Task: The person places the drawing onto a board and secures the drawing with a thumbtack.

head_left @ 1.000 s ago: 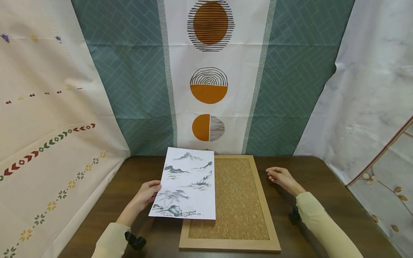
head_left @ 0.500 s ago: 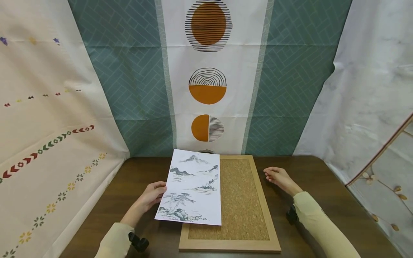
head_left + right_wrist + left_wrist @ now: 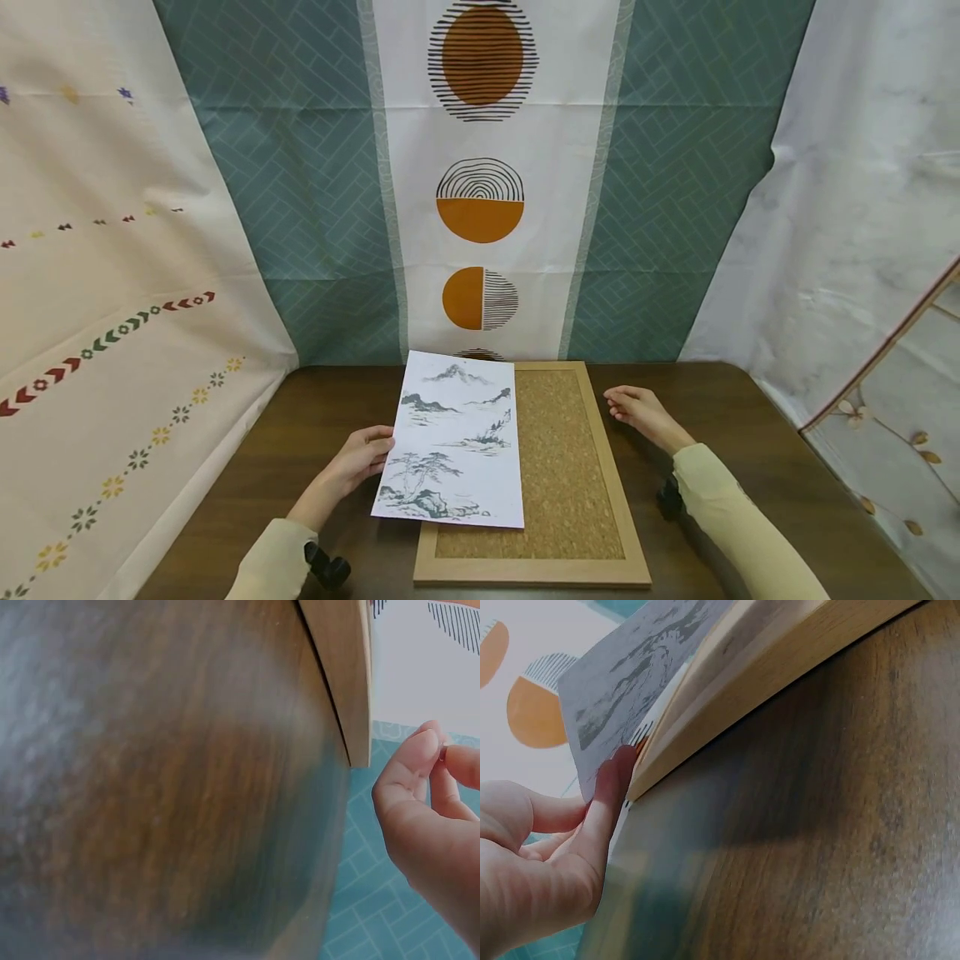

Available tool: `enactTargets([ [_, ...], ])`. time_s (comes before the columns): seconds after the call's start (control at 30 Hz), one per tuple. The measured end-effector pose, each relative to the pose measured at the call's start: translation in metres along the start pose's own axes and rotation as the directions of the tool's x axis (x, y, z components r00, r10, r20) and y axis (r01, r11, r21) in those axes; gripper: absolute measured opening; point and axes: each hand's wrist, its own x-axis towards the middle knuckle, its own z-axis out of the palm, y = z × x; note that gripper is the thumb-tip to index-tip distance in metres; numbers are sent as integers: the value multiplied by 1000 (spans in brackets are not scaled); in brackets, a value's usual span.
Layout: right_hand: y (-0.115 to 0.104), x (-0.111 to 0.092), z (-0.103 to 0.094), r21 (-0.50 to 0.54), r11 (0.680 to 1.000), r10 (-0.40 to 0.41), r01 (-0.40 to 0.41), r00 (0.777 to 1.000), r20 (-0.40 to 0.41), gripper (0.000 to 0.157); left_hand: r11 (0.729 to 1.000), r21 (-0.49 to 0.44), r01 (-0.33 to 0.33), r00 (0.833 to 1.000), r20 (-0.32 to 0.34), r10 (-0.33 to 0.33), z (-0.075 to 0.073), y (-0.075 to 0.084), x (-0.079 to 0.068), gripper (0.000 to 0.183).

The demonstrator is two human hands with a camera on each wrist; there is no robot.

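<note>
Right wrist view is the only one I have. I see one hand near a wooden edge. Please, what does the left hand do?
Observer: The left hand holds a printed sheet by its left edge.
Operator: Thank you. And this wooden edge, to which object does it belong?
Observer: It is the frame of a cork board.
Operator: Where is the sheet, compared with the board?
Observer: In the head view it overlaps the left part of the board; whether they touch, I cannot tell.
</note>
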Motion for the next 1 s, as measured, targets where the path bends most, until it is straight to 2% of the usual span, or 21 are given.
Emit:
enactTargets([
  [0.23,-5,1,2,-23,1000,-17,18,999,49,43,999,-48,-23,999,45,25,3,1,-1,41],
  [0.53,-9,-1,4,5,1000,-13,12,999,51,35,996,-88,-14,998,56,19,13,-2,2,41],
  [0.67,-10,2,6,-43,999,-25,27,998,50,39,993,-118,-26,997,69,34,19,-3,5,39],
  [0.83,-13,7,9,-89,994,-58,63,997,52,41,993,-110,-33,996,82,42,24,-5,9,40],
  [1.0,-18,11,13,-78,994,-68,72,996,61,40,993,-113,-30,996,78,39,28,-7,12,39],
])
